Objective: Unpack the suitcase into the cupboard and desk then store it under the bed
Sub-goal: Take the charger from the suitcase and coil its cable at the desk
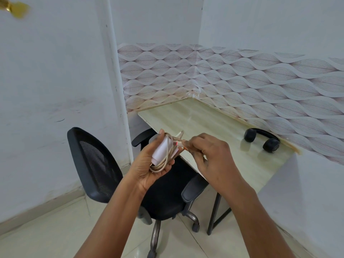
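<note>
Both hands occupied: my left hand cradles the charger so its coil stays bundled. My right hand pinches the cable end; desk lies just beyond, headphones to the right

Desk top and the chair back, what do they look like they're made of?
Desk top: seemingly laminated board, pale wood-grain print with a glossy finish, since the headphones reflect in it. Chair back: black mesh, probably fabric, in a smooth matte frame that looks like plastic; light shows through the weave.
</note>
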A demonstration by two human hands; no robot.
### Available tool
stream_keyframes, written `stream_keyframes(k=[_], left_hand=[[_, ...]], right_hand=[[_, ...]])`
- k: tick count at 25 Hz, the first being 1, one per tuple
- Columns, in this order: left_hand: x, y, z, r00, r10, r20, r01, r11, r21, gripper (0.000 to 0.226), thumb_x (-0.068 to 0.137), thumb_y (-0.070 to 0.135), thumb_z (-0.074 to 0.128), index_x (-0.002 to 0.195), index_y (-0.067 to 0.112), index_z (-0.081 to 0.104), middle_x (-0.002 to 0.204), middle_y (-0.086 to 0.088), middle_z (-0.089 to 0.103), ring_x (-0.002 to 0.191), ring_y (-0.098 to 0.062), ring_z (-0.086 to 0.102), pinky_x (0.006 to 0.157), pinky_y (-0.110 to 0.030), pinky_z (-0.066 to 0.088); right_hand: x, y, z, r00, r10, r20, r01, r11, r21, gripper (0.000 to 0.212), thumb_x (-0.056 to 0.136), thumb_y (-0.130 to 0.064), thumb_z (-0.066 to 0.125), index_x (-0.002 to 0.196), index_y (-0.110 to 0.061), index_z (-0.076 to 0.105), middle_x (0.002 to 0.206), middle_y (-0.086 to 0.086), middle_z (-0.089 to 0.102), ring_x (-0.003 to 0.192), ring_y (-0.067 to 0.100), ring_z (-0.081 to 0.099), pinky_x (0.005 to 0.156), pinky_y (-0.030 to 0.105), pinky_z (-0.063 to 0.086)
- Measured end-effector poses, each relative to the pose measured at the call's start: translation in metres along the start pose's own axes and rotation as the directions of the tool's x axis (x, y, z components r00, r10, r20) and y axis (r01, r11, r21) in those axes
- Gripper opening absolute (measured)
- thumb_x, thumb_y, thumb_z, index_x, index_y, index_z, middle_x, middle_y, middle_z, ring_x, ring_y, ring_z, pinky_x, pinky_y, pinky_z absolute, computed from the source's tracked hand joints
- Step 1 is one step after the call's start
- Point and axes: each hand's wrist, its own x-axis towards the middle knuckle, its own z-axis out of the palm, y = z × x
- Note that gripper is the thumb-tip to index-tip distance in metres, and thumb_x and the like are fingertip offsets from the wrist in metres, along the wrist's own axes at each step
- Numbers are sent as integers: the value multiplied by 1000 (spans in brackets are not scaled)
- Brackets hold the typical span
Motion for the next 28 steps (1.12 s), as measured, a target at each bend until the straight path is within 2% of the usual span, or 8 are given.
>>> stream_keyframes(k=[2,5,11,14,16,20,23,28], left_hand=[[0,0,-2,1000,11,29,-11,1000,-5,57,71,50,65,111,9,59,81,-12,67,52,-18,59,43,-21,50],[0,-3,-4,1000,13,-3,-13,998,56,52,70,50,65,99,8,66,77,-10,68,53,-17,58,44,-21,50],[-5,-5,1,986,138,-99,-115,971,208,43,70,44,66,92,7,67,69,-4,69,54,-11,64,46,-19,49],[-5,-8,4,975,195,-109,-169,962,214,47,72,42,70,96,1,68,71,-6,70,57,-13,65,52,-21,52],[-2,-14,7,961,226,-162,-197,964,177,53,71,42,74,104,1,68,82,-10,71,66,-16,66,60,-24,52],[2,-22,11,977,165,-136,-161,986,37,53,68,41,77,107,6,70,102,-13,71,86,-21,69,85,-33,53],[3,-22,14,971,175,-161,-176,984,8,41,72,36,77,100,7,71,97,-13,73,82,-21,70,77,-31,57],[0,-27,20,949,217,-229,-198,975,102,30,73,33,77,89,8,72,86,-14,73,71,-19,69,68,-29,59]], right_hand=[[-3,2,1,1000,8,-17,-7,999,34,16,86,-16,56,84,-9,70,73,5,63,60,18,56,55,20,42],[-8,3,0,1000,1,-2,-1,993,121,29,86,-26,48,85,-9,71,75,3,64,62,18,60,54,26,48],[-4,-4,-2,995,-60,74,53,994,93,12,85,-15,60,80,-5,66,73,6,62,62,22,59,55,35,51],[-7,-4,5,995,63,80,-75,985,154,10,84,-14,61,82,-6,67,77,4,63,68,18,60,62,34,53],[-13,-4,11,974,212,79,-226,922,313,4,86,-9,64,84,-9,68,84,1,64,77,13,63,68,26,55],[-25,-14,20,865,490,113,-435,618,655,8,80,-9,73,86,-11,68,90,2,67,83,8,67,71,18,54],[-25,-16,23,827,555,91,-442,543,714,21,75,-4,76,87,-15,63,83,1,68,75,6,66,68,18,54],[-24,-18,23,859,511,12,-411,677,610,38,77,3,68,88,-23,44,78,3,59,67,14,58,62,22,53]])
